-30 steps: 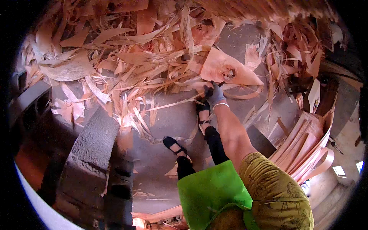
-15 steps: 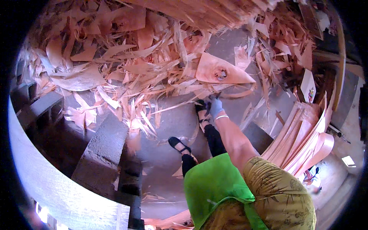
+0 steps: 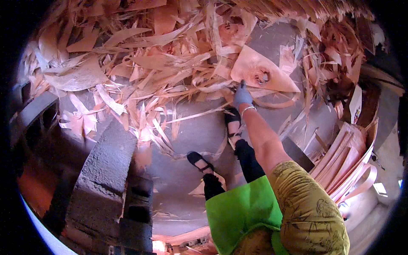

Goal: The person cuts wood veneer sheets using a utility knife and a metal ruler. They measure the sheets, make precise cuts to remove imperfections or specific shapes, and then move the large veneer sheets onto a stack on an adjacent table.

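Observation:
My right hand [image 3: 242, 97], in a grey-blue glove with dark fingertips, reaches down to the floor. A band circles its wrist. Its fingers are apart at the lower left edge of a pointed piece of wood veneer [image 3: 276, 80] with a knot hole. One fingertip overlaps that edge; whether it presses on it I cannot tell. Thin veneer strips [image 3: 212, 87] lie beside the fingers. My left hand is out of view.
Veneer scraps [image 3: 165, 63] heap across the far floor. On the left are grey concrete blocks [image 3: 106, 157]. A stack of veneer sheets [image 3: 340, 157] leans at the right. My feet in black shoes [image 3: 197, 160] stand close to the hand.
My right hand has moved forward, away from my foot, to the veneer piece's edge. The view has shifted, and the pale board at the lower left has mostly left it.

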{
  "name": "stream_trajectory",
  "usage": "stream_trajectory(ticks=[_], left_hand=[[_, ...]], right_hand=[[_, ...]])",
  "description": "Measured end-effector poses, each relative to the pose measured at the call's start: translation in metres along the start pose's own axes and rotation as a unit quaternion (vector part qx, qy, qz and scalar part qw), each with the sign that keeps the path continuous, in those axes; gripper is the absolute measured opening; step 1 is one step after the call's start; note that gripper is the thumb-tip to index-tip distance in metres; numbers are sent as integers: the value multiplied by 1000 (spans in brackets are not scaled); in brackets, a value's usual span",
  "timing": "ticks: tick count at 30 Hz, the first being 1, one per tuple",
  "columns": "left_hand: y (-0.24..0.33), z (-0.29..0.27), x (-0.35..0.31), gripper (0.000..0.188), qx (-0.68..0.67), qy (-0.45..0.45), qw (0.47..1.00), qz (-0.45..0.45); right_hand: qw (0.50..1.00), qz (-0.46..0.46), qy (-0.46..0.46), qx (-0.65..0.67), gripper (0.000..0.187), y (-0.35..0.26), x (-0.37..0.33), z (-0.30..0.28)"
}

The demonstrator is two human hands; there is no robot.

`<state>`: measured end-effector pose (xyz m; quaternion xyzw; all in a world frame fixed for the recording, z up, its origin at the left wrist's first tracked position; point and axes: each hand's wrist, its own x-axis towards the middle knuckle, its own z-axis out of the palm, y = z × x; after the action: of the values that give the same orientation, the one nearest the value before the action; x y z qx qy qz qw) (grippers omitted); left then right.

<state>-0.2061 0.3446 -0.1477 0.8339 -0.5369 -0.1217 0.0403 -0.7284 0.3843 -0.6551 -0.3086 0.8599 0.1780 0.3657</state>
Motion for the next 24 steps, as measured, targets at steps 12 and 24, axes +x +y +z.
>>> stream_trajectory(ticks=[12, 24], left_hand=[[11, -76, -22, 56, -39, 44, 998, 24], [9, -122, -30, 56, 74, 167, 955, 236]], right_hand=[[977, -170, 77, 100, 52, 49, -214, -117], [842, -505, -103, 161, 62, 49, -553, -273]])
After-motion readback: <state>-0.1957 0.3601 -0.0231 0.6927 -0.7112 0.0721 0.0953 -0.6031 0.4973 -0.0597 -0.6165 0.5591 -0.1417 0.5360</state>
